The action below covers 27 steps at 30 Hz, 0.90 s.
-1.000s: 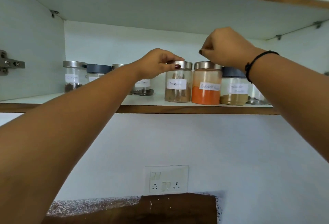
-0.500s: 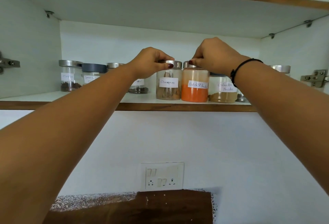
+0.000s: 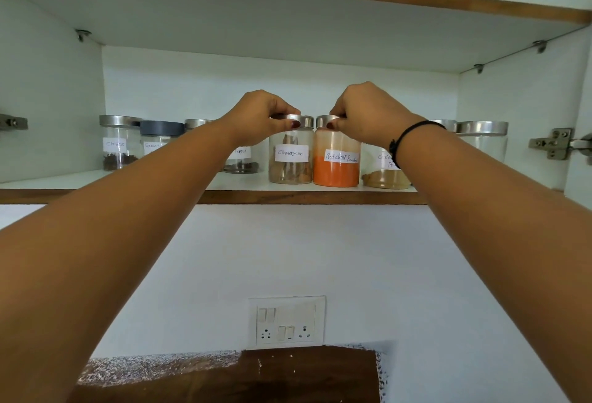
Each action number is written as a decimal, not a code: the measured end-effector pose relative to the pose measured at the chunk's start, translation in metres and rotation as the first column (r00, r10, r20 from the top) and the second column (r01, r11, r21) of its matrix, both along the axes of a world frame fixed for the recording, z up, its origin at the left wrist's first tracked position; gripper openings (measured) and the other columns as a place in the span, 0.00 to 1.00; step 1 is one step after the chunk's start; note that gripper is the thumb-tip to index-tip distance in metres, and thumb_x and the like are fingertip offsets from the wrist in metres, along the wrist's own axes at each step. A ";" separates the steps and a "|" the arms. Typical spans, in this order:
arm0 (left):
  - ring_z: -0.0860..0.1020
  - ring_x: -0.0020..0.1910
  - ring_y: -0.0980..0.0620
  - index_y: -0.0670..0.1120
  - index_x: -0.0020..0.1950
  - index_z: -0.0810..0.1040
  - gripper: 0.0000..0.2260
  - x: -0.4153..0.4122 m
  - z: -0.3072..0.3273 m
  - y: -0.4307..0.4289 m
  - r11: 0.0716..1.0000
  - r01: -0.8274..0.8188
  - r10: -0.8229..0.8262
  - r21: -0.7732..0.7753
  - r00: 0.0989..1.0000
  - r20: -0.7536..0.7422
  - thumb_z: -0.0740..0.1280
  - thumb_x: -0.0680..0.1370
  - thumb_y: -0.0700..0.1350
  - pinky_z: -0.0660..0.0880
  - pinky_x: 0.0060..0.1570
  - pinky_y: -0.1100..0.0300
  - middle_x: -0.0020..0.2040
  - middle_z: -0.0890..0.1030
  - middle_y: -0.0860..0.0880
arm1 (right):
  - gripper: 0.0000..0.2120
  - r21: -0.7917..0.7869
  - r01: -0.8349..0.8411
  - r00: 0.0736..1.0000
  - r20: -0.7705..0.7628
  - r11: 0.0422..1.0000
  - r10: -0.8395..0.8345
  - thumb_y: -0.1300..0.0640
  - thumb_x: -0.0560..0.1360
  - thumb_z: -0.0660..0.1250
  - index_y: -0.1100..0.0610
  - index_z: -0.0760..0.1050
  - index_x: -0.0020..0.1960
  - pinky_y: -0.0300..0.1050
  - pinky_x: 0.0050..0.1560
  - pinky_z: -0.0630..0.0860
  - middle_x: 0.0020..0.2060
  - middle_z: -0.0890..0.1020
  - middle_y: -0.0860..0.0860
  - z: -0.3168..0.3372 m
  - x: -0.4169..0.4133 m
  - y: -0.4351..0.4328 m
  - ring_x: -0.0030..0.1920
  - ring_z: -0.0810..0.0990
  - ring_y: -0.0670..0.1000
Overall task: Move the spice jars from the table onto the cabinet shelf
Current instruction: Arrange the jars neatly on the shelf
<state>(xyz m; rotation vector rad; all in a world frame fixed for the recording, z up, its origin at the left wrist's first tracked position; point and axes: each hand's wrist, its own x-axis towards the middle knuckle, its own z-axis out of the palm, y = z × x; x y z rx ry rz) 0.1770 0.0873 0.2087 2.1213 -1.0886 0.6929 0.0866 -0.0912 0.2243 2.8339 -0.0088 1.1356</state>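
Two jars stand side by side on the cabinet shelf (image 3: 96,178). My left hand (image 3: 261,114) grips the steel lid of the cinnamon jar (image 3: 291,162). My right hand (image 3: 363,111) grips the steel lid of the red chilli powder jar (image 3: 337,164), half full of orange powder. Both jars rest upright on the shelf board and touch each other. A black band circles my right wrist.
More labelled jars line the shelf: cloves (image 3: 118,143), a dark-lidded jar (image 3: 160,136), pepper (image 3: 242,160), coriander powder (image 3: 382,172) and a steel-lidded jar (image 3: 483,140) at the right. Hinges sit on both side walls. A socket plate (image 3: 287,321) is on the wall below.
My right hand came down from above the red chilli jar and closed on its lid. My left hand stayed on the cinnamon jar's lid. The camera view shifted.
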 end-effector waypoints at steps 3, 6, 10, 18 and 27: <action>0.75 0.54 0.54 0.44 0.67 0.79 0.15 -0.001 0.000 -0.001 1.000 -0.016 0.016 0.000 1.000 -0.003 0.68 0.80 0.43 0.71 0.49 0.63 0.65 0.81 0.45 | 0.12 0.001 0.005 1.000 -0.009 1.000 -0.005 0.55 0.80 0.66 0.62 0.83 0.55 0.45 0.42 0.72 0.47 0.84 0.58 0.000 0.004 -0.001 0.45 0.80 0.56; 0.74 0.54 0.53 0.44 0.68 0.79 0.16 -0.002 -0.001 -0.003 0.999 -0.032 0.032 0.000 0.999 -0.002 0.68 0.80 0.43 0.71 0.49 0.62 0.65 0.81 0.45 | 0.12 0.022 -0.005 1.000 -0.009 1.000 0.005 0.56 0.80 0.66 0.62 0.83 0.54 0.45 0.42 0.73 0.47 0.84 0.58 0.001 0.007 -0.003 0.45 0.80 0.55; 0.74 0.55 0.54 0.43 0.68 0.78 0.16 0.000 0.000 -0.004 0.999 -0.047 0.047 0.002 0.999 -0.002 0.67 0.80 0.43 0.70 0.51 0.61 0.66 0.80 0.44 | 0.10 0.038 -0.017 1.000 0.012 0.999 0.017 0.57 0.80 0.66 0.63 0.83 0.51 0.46 0.43 0.76 0.46 0.83 0.58 -0.001 0.014 -0.006 0.44 0.80 0.55; 0.76 0.56 0.50 0.43 0.67 0.79 0.16 0.010 0.001 -0.009 0.997 -0.076 0.075 0.020 0.997 0.004 0.68 0.80 0.43 0.70 0.52 0.59 0.64 0.81 0.44 | 0.09 -0.023 0.044 0.994 0.097 0.999 -0.042 0.59 0.79 0.66 0.60 0.81 0.55 0.46 0.47 0.74 0.49 0.79 0.56 -0.005 0.034 -0.008 0.53 0.77 0.55; 0.77 0.60 0.45 0.43 0.68 0.78 0.16 0.027 0.001 -0.015 0.993 -0.115 0.115 0.021 0.993 0.002 0.68 0.80 0.42 0.70 0.52 0.59 0.65 0.81 0.43 | 0.05 -0.128 0.098 0.992 0.087 0.987 -0.087 0.62 0.79 0.65 0.61 0.80 0.50 0.45 0.44 0.71 0.42 0.75 0.55 -0.003 0.043 -0.002 0.47 0.75 0.54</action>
